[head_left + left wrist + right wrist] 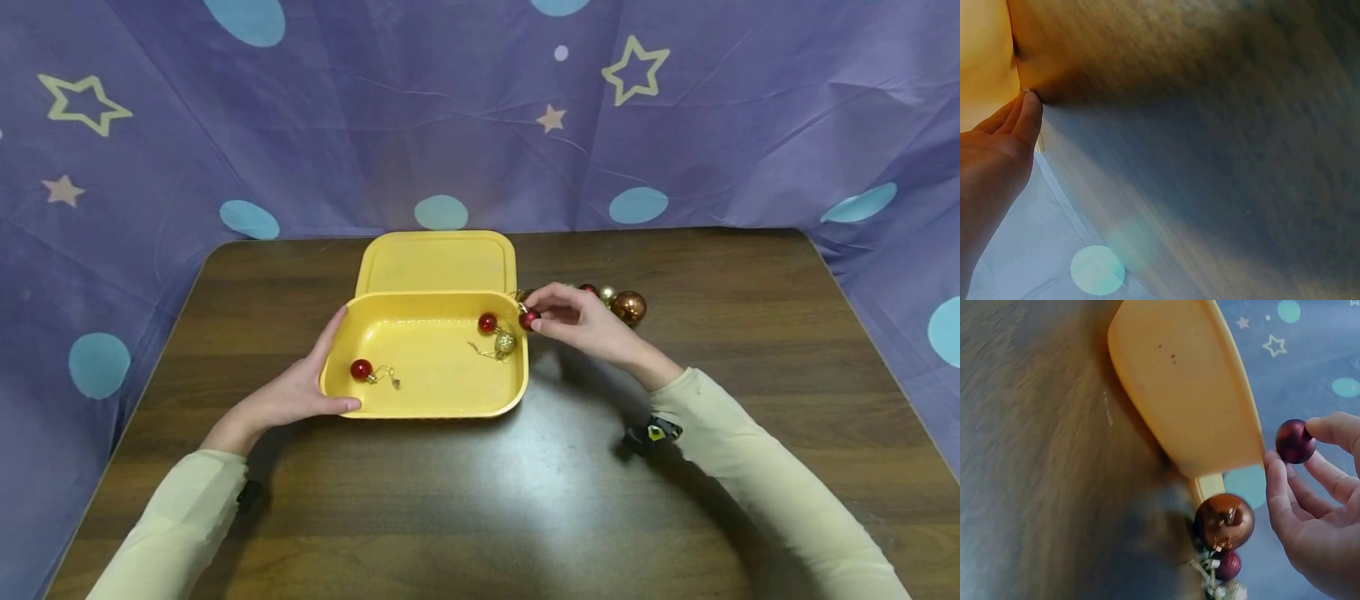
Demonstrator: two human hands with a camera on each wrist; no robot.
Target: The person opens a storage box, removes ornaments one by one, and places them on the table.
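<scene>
A yellow plastic box [420,400] holds two shiny red Christmas baubles, one at its left [361,370] and one at its right [487,322], and a small gold bauble [505,342]. My left hand [296,387] grips the box's left end, thumb over the front rim and fingers along the side wall. Just outside the right rim, my right hand [581,321] pinches a dark red bauble [1295,441] between thumb and fingers, raised above the table.
Behind the box lies its yellow lid [438,262]. More baubles sit on the wooden table [450,508] by the right hand, including a large brown one [628,307] and a pale gold one [607,294]. A purple patterned cloth [480,125] hangs behind the table.
</scene>
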